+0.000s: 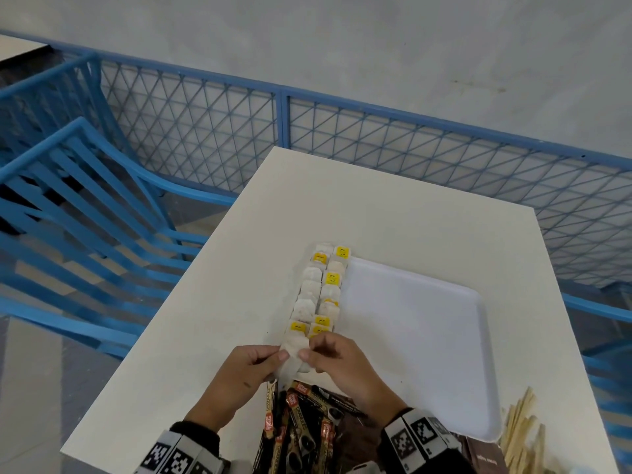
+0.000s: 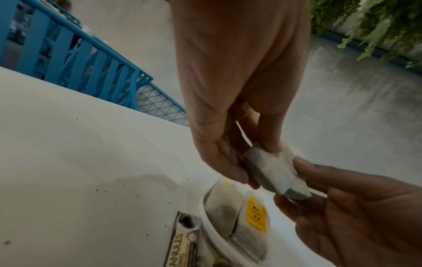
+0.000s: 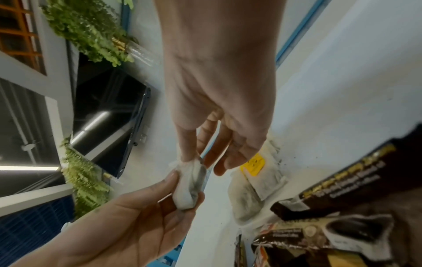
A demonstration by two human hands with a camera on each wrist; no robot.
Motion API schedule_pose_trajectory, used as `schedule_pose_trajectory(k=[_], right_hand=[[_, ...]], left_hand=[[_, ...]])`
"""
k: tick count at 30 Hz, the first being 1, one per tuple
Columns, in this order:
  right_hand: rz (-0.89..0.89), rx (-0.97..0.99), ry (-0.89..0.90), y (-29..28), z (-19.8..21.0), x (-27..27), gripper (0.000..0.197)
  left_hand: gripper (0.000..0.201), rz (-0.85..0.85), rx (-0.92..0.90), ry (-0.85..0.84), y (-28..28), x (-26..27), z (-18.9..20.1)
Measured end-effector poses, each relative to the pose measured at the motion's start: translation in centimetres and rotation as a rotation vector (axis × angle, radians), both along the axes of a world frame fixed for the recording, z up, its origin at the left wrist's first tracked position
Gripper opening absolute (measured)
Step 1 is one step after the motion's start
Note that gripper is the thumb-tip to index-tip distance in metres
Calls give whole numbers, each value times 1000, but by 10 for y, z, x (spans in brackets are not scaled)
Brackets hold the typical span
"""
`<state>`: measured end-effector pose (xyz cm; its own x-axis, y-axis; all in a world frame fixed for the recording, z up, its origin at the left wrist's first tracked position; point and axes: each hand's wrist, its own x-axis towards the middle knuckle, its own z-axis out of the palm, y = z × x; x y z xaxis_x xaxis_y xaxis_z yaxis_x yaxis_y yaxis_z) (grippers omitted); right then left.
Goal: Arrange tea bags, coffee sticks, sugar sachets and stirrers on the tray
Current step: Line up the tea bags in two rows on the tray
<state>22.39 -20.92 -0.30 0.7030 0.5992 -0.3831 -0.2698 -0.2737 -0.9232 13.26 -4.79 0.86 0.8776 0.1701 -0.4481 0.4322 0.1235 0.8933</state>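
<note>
Both my hands hold one white tea bag (image 1: 293, 354) just above the near left corner of the white tray (image 1: 427, 336). My left hand (image 1: 278, 359) pinches its left side and my right hand (image 1: 309, 354) pinches its right side. The left wrist view shows this tea bag (image 2: 274, 173) folded between the fingertips, as does the right wrist view (image 3: 189, 186). Two columns of tea bags (image 1: 321, 289), some with yellow tags, lie along the tray's left edge. Coffee sticks (image 1: 301, 422) lie heaped on the table under my wrists. Wooden stirrers (image 1: 523, 429) lie at the near right.
A dark brown packet (image 3: 354, 180) lies beside the coffee sticks near the tray's front edge. The white table (image 1: 205, 319) ends close on my left. Blue chairs (image 1: 85, 217) stand to the left, and a blue mesh fence (image 1: 376, 142) runs behind the table.
</note>
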Motion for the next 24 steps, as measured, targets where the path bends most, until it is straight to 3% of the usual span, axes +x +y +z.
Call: schedule_pose_trajectory(k=[4,7,11,13,17,24], right_hand=[[-80,63,149,-6,-3,2,11],[-157,42,144,-11,-6,6,10],[-175,7,169,-17,-11,7,10],[-166,-84,117,-16,-16,6,15],[-71,-338,-153,-16,-28,7,18],[-9,-393,-217,-11,-33,8,29]], left_hand=[[37,16,36,5,0,0,-6],[13,131,144,22,1,2,-12],[17,63,250,11,5,7,-19],[20,-25,356,26,6,10,-25],[30,-139,565,1,5,18,-27],[30,-285,678,1,3,29,-34]])
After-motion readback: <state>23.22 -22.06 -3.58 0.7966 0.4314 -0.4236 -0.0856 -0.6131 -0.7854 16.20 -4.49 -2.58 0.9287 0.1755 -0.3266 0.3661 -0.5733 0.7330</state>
